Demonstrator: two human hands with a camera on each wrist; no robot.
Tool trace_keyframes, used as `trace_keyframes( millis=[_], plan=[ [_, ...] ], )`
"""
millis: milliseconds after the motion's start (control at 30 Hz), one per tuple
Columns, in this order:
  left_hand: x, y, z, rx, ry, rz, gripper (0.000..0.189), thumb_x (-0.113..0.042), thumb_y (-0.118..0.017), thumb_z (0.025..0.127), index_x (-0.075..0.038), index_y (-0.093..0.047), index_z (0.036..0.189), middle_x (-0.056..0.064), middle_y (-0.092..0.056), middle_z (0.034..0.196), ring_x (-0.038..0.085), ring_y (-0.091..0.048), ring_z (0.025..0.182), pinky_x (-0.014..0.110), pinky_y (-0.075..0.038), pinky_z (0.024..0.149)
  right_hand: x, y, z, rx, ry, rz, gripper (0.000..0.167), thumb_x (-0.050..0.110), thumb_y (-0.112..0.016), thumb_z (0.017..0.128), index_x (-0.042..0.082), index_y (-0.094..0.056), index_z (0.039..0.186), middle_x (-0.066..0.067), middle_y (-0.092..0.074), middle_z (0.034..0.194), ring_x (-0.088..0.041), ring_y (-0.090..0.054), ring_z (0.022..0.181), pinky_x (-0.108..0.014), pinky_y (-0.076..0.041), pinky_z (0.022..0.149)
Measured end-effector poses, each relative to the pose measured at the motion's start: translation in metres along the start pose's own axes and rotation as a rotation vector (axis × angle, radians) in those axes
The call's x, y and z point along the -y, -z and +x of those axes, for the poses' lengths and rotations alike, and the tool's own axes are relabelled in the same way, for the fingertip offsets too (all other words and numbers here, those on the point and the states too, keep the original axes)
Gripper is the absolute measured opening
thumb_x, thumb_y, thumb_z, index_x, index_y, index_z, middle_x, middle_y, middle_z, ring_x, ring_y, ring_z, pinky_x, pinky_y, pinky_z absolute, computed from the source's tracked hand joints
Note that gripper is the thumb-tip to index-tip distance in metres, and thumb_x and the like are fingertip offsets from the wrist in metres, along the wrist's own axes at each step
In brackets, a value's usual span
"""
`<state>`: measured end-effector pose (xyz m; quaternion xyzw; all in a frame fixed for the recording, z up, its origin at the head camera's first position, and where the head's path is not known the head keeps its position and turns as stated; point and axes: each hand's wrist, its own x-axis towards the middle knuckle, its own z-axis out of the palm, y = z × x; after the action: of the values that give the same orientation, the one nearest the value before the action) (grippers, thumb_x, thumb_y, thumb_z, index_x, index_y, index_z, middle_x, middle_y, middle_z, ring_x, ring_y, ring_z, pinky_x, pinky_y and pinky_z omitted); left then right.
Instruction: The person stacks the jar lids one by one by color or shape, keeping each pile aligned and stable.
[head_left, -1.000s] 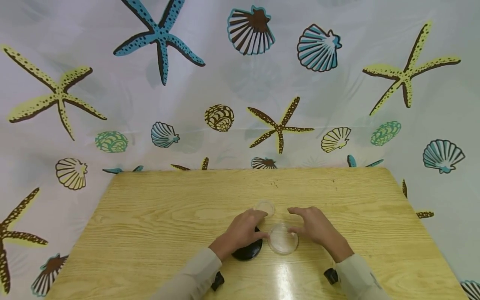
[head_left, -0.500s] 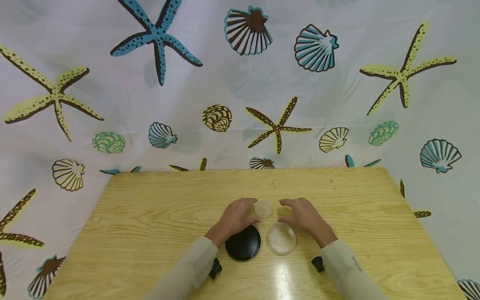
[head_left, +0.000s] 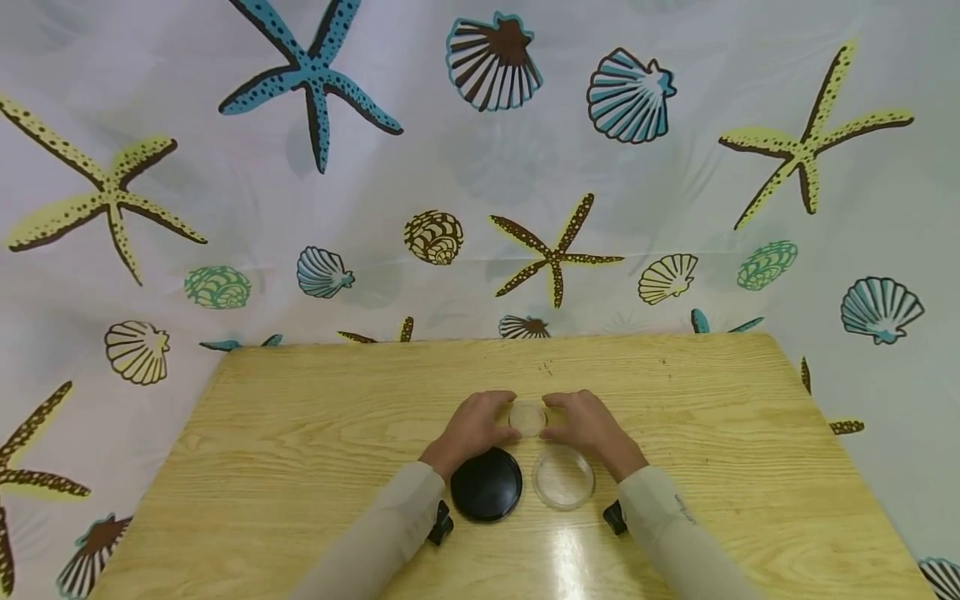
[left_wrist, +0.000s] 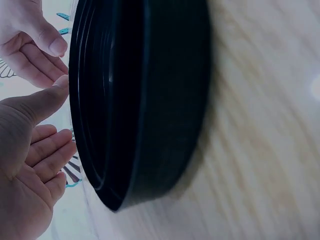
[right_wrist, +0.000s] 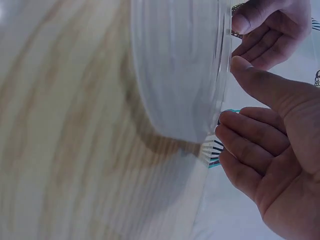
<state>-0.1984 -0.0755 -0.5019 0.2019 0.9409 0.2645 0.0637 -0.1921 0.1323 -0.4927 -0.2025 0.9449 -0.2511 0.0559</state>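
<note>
In the head view a small clear round dish or lid [head_left: 528, 419] lies on the wooden table between both hands. My left hand [head_left: 474, 427] is at its left side with thumb and fingers spread. My right hand [head_left: 588, 425] is at its right side, curved the same way. Whether the fingertips touch it cannot be told. Nearer me, a black round shallow container [head_left: 486, 485] sits beside a larger clear round container [head_left: 564, 478]. The black container's wall [left_wrist: 170, 110] fills much of the left wrist view. The clear container's side [right_wrist: 175, 75] hides part of the right wrist view.
The wooden table [head_left: 315, 417] ends at a pale curtain [head_left: 420, 167] printed with starfish and shells. A black wrist device [head_left: 441, 523] is by the left sleeve, and another black device [head_left: 615, 518] is by the right sleeve.
Both hands have moved away from over the black and large clear containers to the small clear disc farther back. They have closed in on it from both sides. The containers stay in place.
</note>
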Motion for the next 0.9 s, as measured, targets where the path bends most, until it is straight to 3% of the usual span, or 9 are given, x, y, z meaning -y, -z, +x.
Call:
trace_keyframes(
  millis=[267,600,900],
  plan=[
    [0.0007,-0.0033,0.0023,-0.009,0.007,0.026,0.059,-0.029,-0.077,0.079,-0.006,-0.057,0.13,0.012,-0.06,0.13,0.029,-0.055,0.121,0.044,-0.046,0.102,0.0069,-0.0044,0.0043,0.041,-0.036,-0.029,0.054,0.029,-0.076,0.081,0.005,-0.06,0.127,-0.012,-0.065,0.122,-0.03,-0.062,0.111,-0.042,-0.051,0.095],
    [-0.001,-0.0052,0.0036,0.005,-0.005,0.022,0.054,-0.026,-0.076,0.081,-0.005,-0.059,0.127,0.011,-0.061,0.128,0.027,-0.058,0.119,0.042,-0.048,0.1,0.0046,-0.0094,0.0066,0.003,-0.006,-0.034,0.045,0.025,-0.076,0.08,0.006,-0.065,0.12,-0.011,-0.069,0.111,-0.028,-0.066,0.101,-0.041,-0.053,0.088],
    [-0.0041,-0.0037,0.002,-0.002,-0.005,0.018,0.049,-0.023,-0.075,0.082,-0.006,-0.06,0.126,0.01,-0.063,0.126,0.025,-0.06,0.116,0.041,-0.05,0.097,0.007,-0.0062,0.0053,-0.014,0.017,-0.065,0.045,0.025,-0.075,0.081,0.005,-0.065,0.12,-0.01,-0.069,0.113,-0.028,-0.066,0.102,-0.04,-0.054,0.087]
  ],
)
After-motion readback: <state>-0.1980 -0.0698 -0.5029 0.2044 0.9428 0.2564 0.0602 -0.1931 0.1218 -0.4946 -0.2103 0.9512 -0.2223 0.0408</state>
